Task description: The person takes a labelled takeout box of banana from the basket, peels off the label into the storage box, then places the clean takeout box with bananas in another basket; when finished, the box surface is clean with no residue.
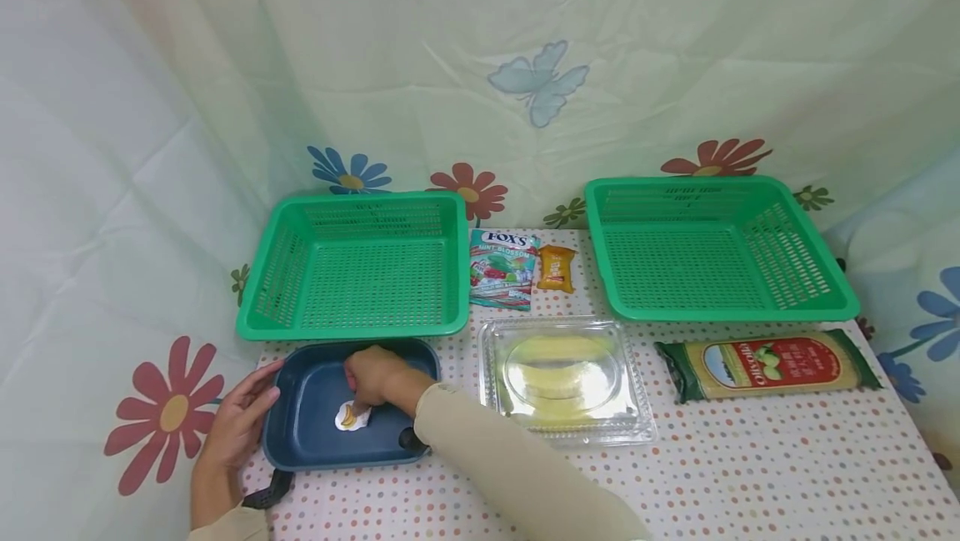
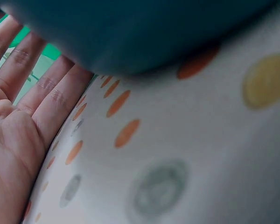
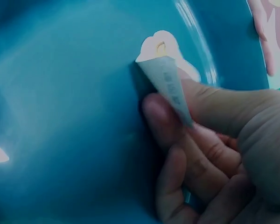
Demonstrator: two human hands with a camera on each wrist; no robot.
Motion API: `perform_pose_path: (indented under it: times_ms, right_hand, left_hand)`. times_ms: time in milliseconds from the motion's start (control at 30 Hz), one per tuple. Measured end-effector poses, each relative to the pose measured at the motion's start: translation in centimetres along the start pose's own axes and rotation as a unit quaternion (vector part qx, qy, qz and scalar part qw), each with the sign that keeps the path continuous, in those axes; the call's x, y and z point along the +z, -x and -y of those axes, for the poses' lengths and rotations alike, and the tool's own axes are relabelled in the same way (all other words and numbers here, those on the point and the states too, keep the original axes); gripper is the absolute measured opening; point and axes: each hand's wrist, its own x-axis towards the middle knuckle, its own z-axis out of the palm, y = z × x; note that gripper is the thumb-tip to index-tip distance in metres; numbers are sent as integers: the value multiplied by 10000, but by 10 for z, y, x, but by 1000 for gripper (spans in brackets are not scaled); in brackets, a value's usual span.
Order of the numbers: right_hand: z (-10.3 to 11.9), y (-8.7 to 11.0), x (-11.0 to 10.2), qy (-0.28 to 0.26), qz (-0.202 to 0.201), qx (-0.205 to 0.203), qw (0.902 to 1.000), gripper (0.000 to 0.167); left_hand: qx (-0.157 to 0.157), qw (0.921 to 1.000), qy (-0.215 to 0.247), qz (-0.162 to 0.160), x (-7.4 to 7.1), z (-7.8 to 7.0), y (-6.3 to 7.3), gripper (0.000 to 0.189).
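A dark blue basin (image 1: pixel 311 433) stands at the near left of the table. Over its floor my right hand (image 1: pixel 377 376) pinches the edge of a white sticker (image 1: pixel 347 418) with a banana picture. In the right wrist view one side of the sticker (image 3: pixel 161 44) lies against the blue floor, while its other side is folded up between thumb and fingers, showing printed backing. My left hand (image 1: pixel 238 423) touches the basin's left side, its fingers (image 2: pixel 53 93) stretched out straight along the outer wall.
Two green baskets (image 1: pixel 352 331) (image 1: pixel 735 313) stand at the back. Between them lie a Fox's candy bag (image 1: pixel 504 270) and a small orange packet (image 1: pixel 556 267). A clear plastic box (image 1: pixel 566 383) with yellow contents sits right of the basin, and a spaghetti pack (image 1: pixel 772 364) lies farther right.
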Motion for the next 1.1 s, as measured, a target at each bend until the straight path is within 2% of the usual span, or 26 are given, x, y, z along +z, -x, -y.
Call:
perform_pose_path:
  times_ms: [133,300,400,533,633,767,1100]
  right_hand:
    - [7,-3,1,363,-17,224,9991,37]
    - [12,-9,6,786,14,401,9961,32]
    - [13,-11,7,736,37,568,9957,31]
    - [14,-9,6,640,16,820,9946,41]
    - [13,-6,5,958,8,872,9916,50]
    - [10,-2,4,1292,120,850,9879,56]
    - [3,6,-4,1477,594,349,9866,57]
  left_hand:
    - [13,10000,-77,-20,-1,-1,1,48]
    - [22,10000,-81,-4,-2,-1,1,48]
    - [46,10000,20,29,-2,0,0,47]
    - [90,9999,112,60,-2,1,-1,46]
    - [109,9998,126,64,-3,1,-1,46]
    - [84,9998,151,37,-2,1,-2,46]
    - [95,9997,212,54,-1,1,-2,46]
